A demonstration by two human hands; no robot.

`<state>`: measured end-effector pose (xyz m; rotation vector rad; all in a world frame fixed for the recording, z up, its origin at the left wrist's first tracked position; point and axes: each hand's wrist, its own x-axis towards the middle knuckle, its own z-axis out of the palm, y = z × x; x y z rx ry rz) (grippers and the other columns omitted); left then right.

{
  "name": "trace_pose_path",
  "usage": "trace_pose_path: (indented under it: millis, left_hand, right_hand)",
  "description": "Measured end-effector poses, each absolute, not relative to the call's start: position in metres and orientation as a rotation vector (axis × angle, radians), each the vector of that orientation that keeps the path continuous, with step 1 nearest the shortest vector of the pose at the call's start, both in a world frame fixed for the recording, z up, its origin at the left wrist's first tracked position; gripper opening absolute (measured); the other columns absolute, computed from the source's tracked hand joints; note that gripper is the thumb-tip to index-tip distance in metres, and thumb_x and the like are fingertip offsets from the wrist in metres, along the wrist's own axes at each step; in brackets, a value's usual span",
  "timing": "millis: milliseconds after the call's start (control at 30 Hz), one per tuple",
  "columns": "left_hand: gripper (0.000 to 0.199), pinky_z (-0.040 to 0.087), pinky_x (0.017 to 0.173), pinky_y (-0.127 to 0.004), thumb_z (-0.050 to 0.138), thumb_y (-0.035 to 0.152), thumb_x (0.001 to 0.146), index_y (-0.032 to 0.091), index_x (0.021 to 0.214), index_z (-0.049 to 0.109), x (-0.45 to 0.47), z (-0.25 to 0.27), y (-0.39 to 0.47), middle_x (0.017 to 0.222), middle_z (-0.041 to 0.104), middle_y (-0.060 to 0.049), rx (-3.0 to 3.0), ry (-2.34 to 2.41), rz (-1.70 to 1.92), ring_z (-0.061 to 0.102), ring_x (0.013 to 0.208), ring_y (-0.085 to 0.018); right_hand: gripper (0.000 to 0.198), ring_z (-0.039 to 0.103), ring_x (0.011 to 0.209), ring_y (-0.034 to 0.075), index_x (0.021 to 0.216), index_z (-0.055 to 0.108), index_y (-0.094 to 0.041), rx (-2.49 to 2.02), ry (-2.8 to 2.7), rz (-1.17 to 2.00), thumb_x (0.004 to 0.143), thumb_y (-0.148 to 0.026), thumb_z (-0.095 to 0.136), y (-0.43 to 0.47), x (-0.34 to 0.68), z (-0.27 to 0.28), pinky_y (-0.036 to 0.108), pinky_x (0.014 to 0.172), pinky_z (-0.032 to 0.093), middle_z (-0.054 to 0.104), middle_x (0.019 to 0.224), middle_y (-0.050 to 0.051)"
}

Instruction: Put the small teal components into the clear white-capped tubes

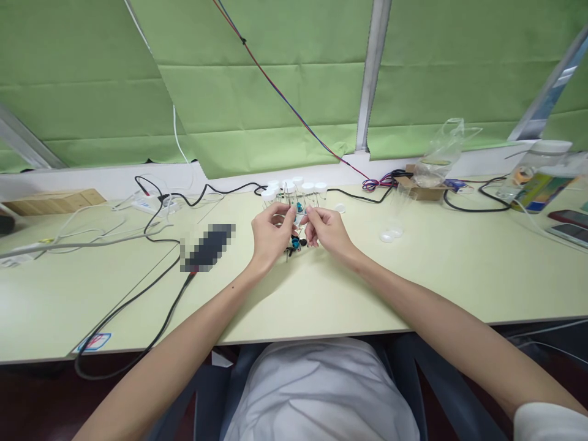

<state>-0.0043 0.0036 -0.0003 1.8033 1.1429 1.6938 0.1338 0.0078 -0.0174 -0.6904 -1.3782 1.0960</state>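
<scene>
My left hand [272, 229] is closed in a pinch, thumb against forefinger, above the table. Facing it, my right hand [329, 231] pinches too, its fingertips a short gap from the left ones. Whatever lies between the fingertips is too small to make out. Just below the hands sits a small heap of loose electronic components [296, 243], blue and black, some with thin leads. Right behind the hands stand several clear vials with white caps [320, 187], partly hidden by the fingers. A teal part shows among them.
A dark pixelated object [209, 247] with a black cable lies left. On the right are clear empty tubes [399, 214], a loose white cap [339, 208], a cardboard box [425, 191] and a plastic jar [546, 159]. Cables [234, 187] run along the back; wooden blocks [55, 202] stand far left.
</scene>
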Motion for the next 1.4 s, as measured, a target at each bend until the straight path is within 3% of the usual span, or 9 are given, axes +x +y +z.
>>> trace_pose_path:
  millis: [733,1067,1400]
  left_hand:
    - [0.022,0.052,0.047,-0.023,0.072,0.038,0.082,0.017,0.079,0.066,-0.0053,0.0004,0.0043,0.077,0.068,-0.001,1.81,1.135,1.703,0.065,0.051,-0.013]
    - [0.017,0.051,0.048,-0.021,0.071,0.033,0.084,0.016,0.085,0.071,-0.006,-0.0055,0.0061,0.084,0.07,-0.003,1.981,1.122,1.803,0.065,0.052,-0.011]
    - [0.023,0.056,0.053,-0.022,0.069,0.039,0.083,0.016,0.086,0.071,-0.0015,-0.0008,0.0001,0.089,0.073,-0.006,1.927,1.171,1.697,0.068,0.06,-0.013]
  right_hand:
    - [0.05,0.05,0.033,0.01,0.073,0.059,-0.017,-0.686,-1.327,1.224,0.085,-0.065,0.061,0.008,0.1353,-0.0172,0.02,0.035,0.038,0.057,0.044,-0.002]
    - [0.043,0.042,0.029,0.008,0.072,0.057,-0.016,-0.664,-1.129,1.519,0.091,-0.054,0.062,0.0061,0.1366,-0.012,0.019,0.03,0.024,0.048,0.038,-0.006]
    - [0.042,0.041,0.029,0.007,0.071,0.056,-0.016,-0.73,-1.073,1.488,0.09,-0.052,0.064,0.0084,0.1375,-0.0121,0.019,0.03,0.023,0.045,0.038,-0.007]
